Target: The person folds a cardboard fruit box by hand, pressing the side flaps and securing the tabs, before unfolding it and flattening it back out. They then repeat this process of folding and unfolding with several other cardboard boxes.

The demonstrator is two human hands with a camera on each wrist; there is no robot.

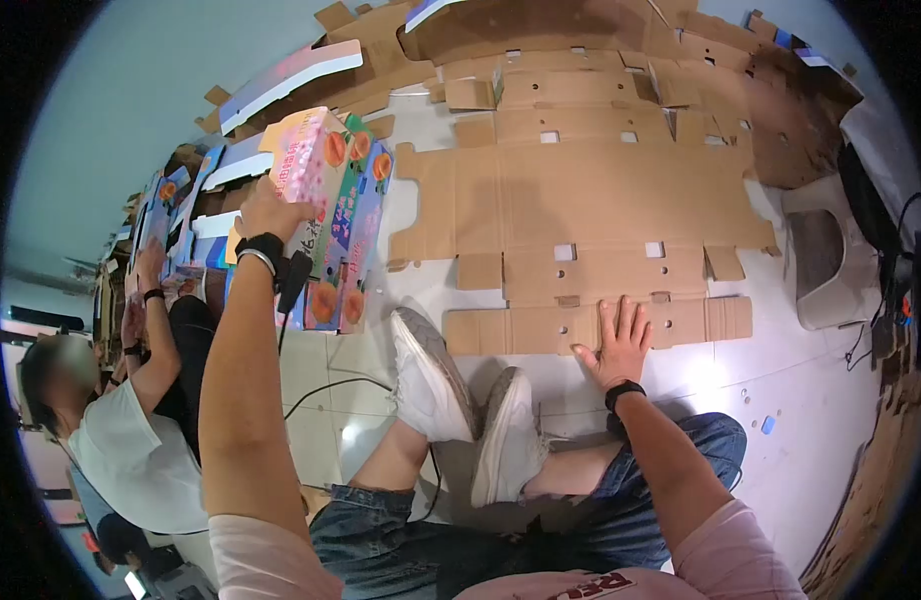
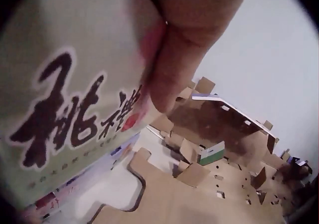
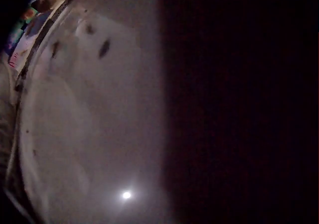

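With its thumb over the near side, my left hand (image 1: 271, 212) grips a printed peach carton (image 1: 303, 150) at the left of the head view. Pink and cream panels carry pictures of peaches; in the left wrist view dark calligraphy on the carton (image 2: 65, 114) fills the near face, and the thumb (image 2: 172, 69) presses on its edge. Green and blue printed cartons (image 1: 359, 215) stand right against it. My right hand (image 1: 621, 350) rests palm down, fingers spread, on the front flap of a large unfolded brown cardboard sheet (image 1: 601, 205). The right wrist view is mostly dark and blurred.
More flattened cardboard (image 1: 581, 85) lies behind the sheet. A grey plastic stool (image 1: 821, 255) stands at right, with cables beside it. Another person (image 1: 131, 430) sits at left near more printed cartons. My shoes (image 1: 431, 375) are just before the sheet; a black cable (image 1: 336, 385) crosses the floor.
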